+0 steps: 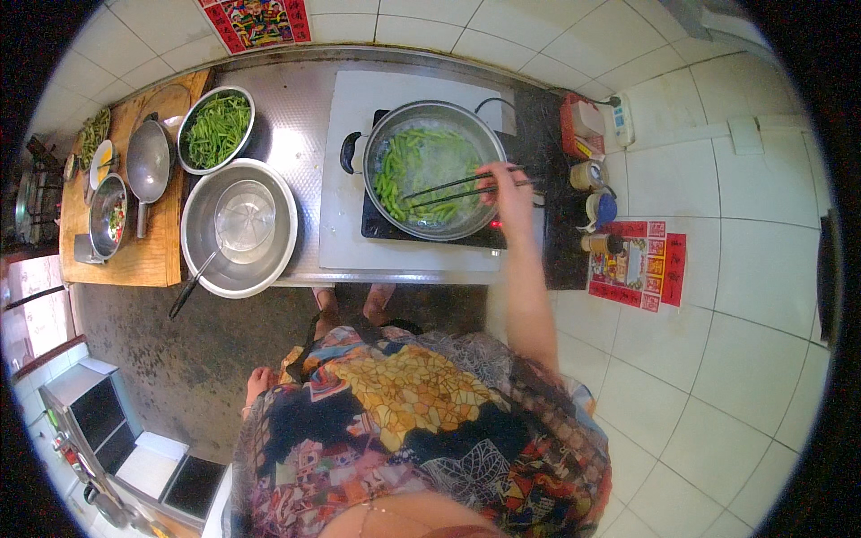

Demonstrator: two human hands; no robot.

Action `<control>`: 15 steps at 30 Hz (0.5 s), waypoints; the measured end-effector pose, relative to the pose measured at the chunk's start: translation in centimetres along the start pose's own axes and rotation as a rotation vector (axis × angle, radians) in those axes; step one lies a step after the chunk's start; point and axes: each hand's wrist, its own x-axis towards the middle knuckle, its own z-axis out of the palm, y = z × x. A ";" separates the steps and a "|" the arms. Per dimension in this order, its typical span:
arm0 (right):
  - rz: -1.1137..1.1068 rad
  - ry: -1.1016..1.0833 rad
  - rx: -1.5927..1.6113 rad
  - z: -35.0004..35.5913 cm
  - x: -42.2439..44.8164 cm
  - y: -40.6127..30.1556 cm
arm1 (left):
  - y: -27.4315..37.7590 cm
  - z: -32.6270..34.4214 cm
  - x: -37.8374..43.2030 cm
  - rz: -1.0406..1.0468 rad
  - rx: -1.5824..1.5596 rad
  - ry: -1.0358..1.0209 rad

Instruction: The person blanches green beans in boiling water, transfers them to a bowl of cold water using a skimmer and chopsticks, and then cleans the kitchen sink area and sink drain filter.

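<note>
Dark chopsticks [447, 189] are gripped in my right hand [506, 191], above the right rim of a wide metal pot [434, 111]. Their tips reach among cut green vegetable pieces [393, 191] in steaming, bubbling water. The pot stands on a black induction cooktop [377, 225] with a red light. My left hand [260, 382] hangs low beside my patterned clothing, away from the counter, its fingers partly curled; nothing shows in it. Left of the pot, a wire strainer [245, 212] with a black handle lies in a large steel basin [190, 249]. A steel bowl [247, 144] of green stems [215, 131] stands behind it.
A wooden board [158, 259] on the left carries a wok-shaped pan [149, 161], a bowl of chopped ingredients [101, 222] and a white bowl [96, 176]. Condiment jars [588, 176] and a red basket [572, 111] line the right wall beside a power strip [622, 121].
</note>
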 end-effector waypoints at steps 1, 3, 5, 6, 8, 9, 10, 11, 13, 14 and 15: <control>-0.099 0.089 -0.039 -0.9 0.0 -0.2 | -0.3 -0.2 0.2 0.015 -0.042 -0.022; -0.306 0.239 -0.155 -2.6 0.0 -0.3 | -0.3 0.0 0.2 0.028 -0.091 -0.033; -0.448 0.294 -0.492 -4.4 0.2 1.4 | 0.9 0.4 -0.3 0.026 -0.100 -0.015; -0.515 0.315 -0.658 -4.5 0.0 1.4 | 0.3 0.3 -0.1 0.018 -0.066 -0.014; -0.358 0.210 -0.551 -2.6 -1.9 1.6 | -0.1 0.3 0.2 0.004 0.001 -0.015; -0.282 0.160 -0.497 -1.2 -2.6 1.7 | 0.0 0.3 0.3 -0.021 -0.029 -0.007; -0.254 0.106 -0.406 0.0 -2.6 2.0 | 0.5 0.9 -0.2 -0.042 -0.076 -0.006; -0.211 0.063 -0.305 0.7 -2.5 2.8 | 1.6 1.0 -0.5 -0.065 -0.103 -0.006; -0.154 -0.007 -0.183 3.1 -3.2 1.0 | -2.1 0.2 0.7 -0.019 -0.044 0.010; -0.156 -0.008 -0.124 3.1 -3.2 0.8 | -2.2 -0.3 1.8 0.012 0.008 0.001; -0.174 -0.025 -0.076 3.5 -3.3 0.8 | -1.5 0.0 1.8 0.010 -0.023 0.004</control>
